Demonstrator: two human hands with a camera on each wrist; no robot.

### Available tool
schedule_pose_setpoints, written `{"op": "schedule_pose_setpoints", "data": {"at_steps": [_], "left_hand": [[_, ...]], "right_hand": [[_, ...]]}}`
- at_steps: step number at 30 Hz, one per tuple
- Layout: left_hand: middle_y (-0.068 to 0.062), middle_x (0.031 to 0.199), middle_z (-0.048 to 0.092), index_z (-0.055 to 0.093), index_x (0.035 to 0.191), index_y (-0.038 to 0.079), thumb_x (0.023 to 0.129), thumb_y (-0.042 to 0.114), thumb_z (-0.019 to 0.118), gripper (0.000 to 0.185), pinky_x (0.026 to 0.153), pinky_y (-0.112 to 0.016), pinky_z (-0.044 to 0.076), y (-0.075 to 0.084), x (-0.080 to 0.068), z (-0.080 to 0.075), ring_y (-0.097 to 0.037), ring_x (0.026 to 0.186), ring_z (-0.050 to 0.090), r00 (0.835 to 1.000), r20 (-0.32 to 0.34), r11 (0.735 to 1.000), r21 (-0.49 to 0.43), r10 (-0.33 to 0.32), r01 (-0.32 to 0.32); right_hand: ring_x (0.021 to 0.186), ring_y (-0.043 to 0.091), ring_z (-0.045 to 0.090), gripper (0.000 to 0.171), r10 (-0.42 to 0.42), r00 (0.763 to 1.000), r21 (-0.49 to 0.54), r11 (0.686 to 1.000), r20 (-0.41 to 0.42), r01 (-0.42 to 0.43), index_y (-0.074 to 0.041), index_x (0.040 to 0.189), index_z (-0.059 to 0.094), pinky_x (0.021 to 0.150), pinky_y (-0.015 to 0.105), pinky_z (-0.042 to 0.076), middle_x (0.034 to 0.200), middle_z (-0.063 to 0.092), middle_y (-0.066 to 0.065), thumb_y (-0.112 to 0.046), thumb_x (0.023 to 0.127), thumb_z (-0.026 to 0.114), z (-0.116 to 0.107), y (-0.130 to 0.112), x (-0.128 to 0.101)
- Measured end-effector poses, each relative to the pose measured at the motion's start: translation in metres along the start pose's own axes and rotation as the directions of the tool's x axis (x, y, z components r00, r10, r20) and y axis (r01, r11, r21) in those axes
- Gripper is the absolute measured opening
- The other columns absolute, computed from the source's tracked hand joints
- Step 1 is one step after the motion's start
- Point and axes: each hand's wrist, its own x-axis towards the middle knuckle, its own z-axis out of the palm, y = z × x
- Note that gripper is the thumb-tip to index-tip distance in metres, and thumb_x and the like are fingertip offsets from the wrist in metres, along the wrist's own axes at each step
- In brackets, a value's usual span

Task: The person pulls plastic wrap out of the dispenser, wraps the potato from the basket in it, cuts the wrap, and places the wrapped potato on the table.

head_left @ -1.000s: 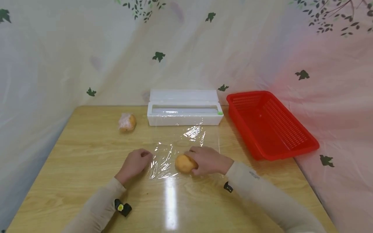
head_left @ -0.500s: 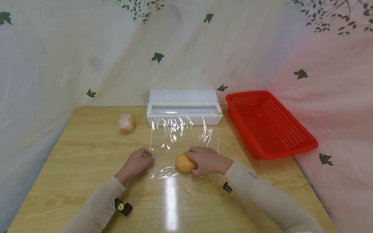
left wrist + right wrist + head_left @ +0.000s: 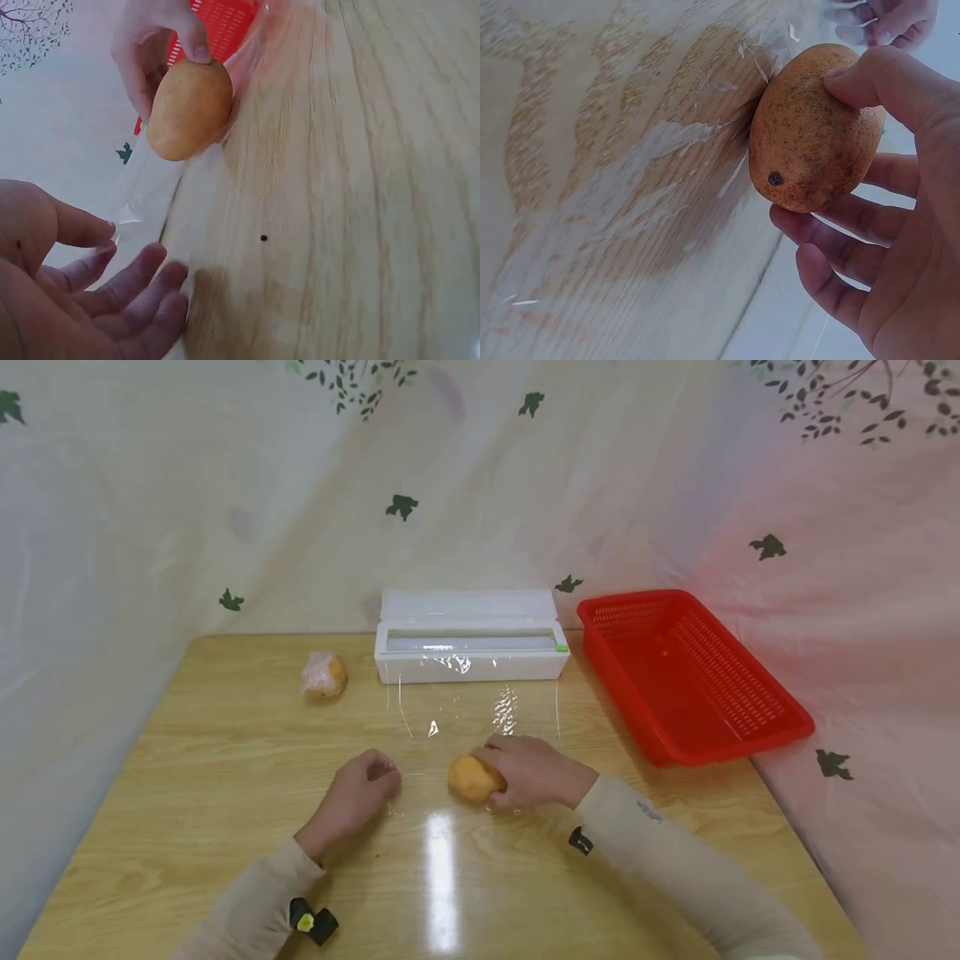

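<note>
My right hand grips a yellow-orange mango from its right side, thumb and fingers around it. Brown speckles and a dark stem spot show on the mango in the right wrist view. Under it, clear cling film stretches toward me from a white dispenser box. To the left, my left hand pinches the film's near left corner. The left wrist view shows thumb and index finger meeting at that film, the other fingers loosely bent. The film's outline is hard to see.
A second mango, partly covered in film, lies at the back left of the wooden table. The dispenser's lid is raised. At the right stands a red plastic basket, and a patterned curtain hangs behind.
The left hand has shifted slightly right with the film's corner, and the film's creases and reflections have changed, with fewer wrinkles near the hands. The right hand and mango have hardly moved.
</note>
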Motion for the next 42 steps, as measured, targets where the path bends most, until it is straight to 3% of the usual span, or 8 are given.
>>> {"op": "schedule_pose_setpoints", "data": {"at_steps": [4, 8, 17, 22, 26, 32, 37, 42], "left_hand": [[-0.014, 0.080, 0.069, 0.048, 0.123, -0.009, 0.095, 0.002, 0.061, 0.033, 0.059, -0.033, 0.058, -0.001, -0.006, 0.003, -0.021, 0.066, 0.067, 0.992, 0.099, 0.967, -0.236, -0.077, 0.098], [-0.017, 0.077, 0.071, 0.038, 0.137, -0.012, 0.098, 0.001, 0.057, 0.045, 0.057, -0.032, 0.058, -0.001, -0.014, 0.004, -0.020, 0.062, 0.067, 0.984, 0.144, 0.944, -0.295, -0.107, 0.145], [-0.020, 0.080, 0.072, 0.013, 0.160, 0.010, 0.101, -0.002, 0.052, 0.071, 0.060, -0.035, 0.059, 0.021, -0.013, 0.002, -0.024, 0.064, 0.070, 0.996, 0.083, 0.926, -0.377, 0.017, 0.016], [-0.021, 0.092, 0.073, 0.041, 0.149, 0.000, 0.103, 0.001, 0.052, 0.047, 0.068, -0.039, 0.061, 0.029, -0.008, 0.005, -0.021, 0.068, 0.071, 0.992, 0.121, 0.885, -0.465, 0.035, 0.026], [-0.017, 0.101, 0.074, 0.058, 0.129, -0.010, 0.102, 0.006, 0.055, 0.031, 0.076, -0.039, 0.060, 0.031, -0.003, 0.012, -0.019, 0.076, 0.072, 0.986, 0.167, 0.838, -0.540, 0.012, 0.081], [-0.010, 0.106, 0.074, 0.065, 0.119, 0.000, 0.102, 0.009, 0.057, 0.021, 0.076, -0.031, 0.059, 0.035, 0.000, 0.015, -0.018, 0.081, 0.072, 0.980, 0.198, 0.724, -0.673, -0.023, 0.153], [-0.011, 0.109, 0.074, 0.065, 0.119, 0.002, 0.104, 0.010, 0.055, 0.020, 0.078, -0.030, 0.059, 0.032, 0.000, 0.013, -0.016, 0.081, 0.073, 0.977, 0.210, 0.649, -0.736, -0.049, 0.191], [-0.013, 0.110, 0.074, 0.054, 0.132, -0.005, 0.104, 0.009, 0.052, 0.031, 0.080, -0.035, 0.059, 0.032, -0.007, 0.014, -0.018, 0.081, 0.073, 0.991, 0.133, 0.725, -0.681, -0.009, 0.098]], "right_hand": [[0.094, 0.017, 0.057, 0.063, -0.005, 1.000, -0.019, 1.000, -0.007, 0.005, -0.011, 0.136, 0.059, 0.083, 0.035, 0.051, 0.116, 0.060, 0.003, -0.035, 0.082, 0.078, 0.001, 0.000, 0.000], [0.095, 0.017, 0.055, 0.062, 0.007, 1.000, -0.023, 1.000, -0.025, -0.007, -0.012, 0.137, 0.058, 0.083, 0.035, 0.050, 0.118, 0.056, 0.002, -0.034, 0.082, 0.076, 0.001, -0.003, -0.001], [0.091, 0.017, 0.055, 0.059, -0.027, 0.995, -0.103, 0.995, -0.093, 0.017, -0.016, 0.139, 0.054, 0.078, 0.035, 0.051, 0.114, 0.056, 0.004, -0.029, 0.085, 0.074, 0.001, -0.011, -0.008], [0.082, 0.021, 0.060, 0.036, -0.036, 0.994, -0.065, 0.997, -0.106, 0.030, -0.019, 0.122, 0.058, 0.072, 0.036, 0.054, 0.116, 0.059, 0.007, -0.022, 0.089, 0.074, -0.001, -0.017, -0.009], [0.101, 0.029, 0.063, 0.039, 0.022, 0.993, -0.066, 0.997, -0.118, -0.029, -0.016, 0.119, 0.056, 0.087, 0.045, 0.054, 0.129, 0.058, 0.013, -0.030, 0.088, 0.074, 0.007, -0.023, -0.010], [0.134, 0.040, 0.047, 0.083, 0.165, 0.962, -0.125, 0.973, -0.219, -0.195, -0.008, 0.127, 0.050, 0.109, 0.056, 0.038, 0.141, 0.051, 0.021, -0.066, 0.075, 0.077, 0.034, -0.040, -0.006], [0.120, 0.041, 0.057, 0.057, 0.141, 0.931, -0.175, 0.962, -0.337, -0.209, -0.004, 0.114, 0.050, 0.093, 0.049, 0.053, 0.127, 0.056, 0.024, -0.042, 0.083, 0.079, 0.043, -0.044, -0.003], [0.103, 0.033, 0.064, 0.033, 0.048, 0.920, -0.185, 0.974, -0.388, -0.129, -0.006, 0.105, 0.052, 0.070, 0.039, 0.059, 0.116, 0.060, 0.018, -0.025, 0.090, 0.075, 0.040, -0.033, -0.007]]}}
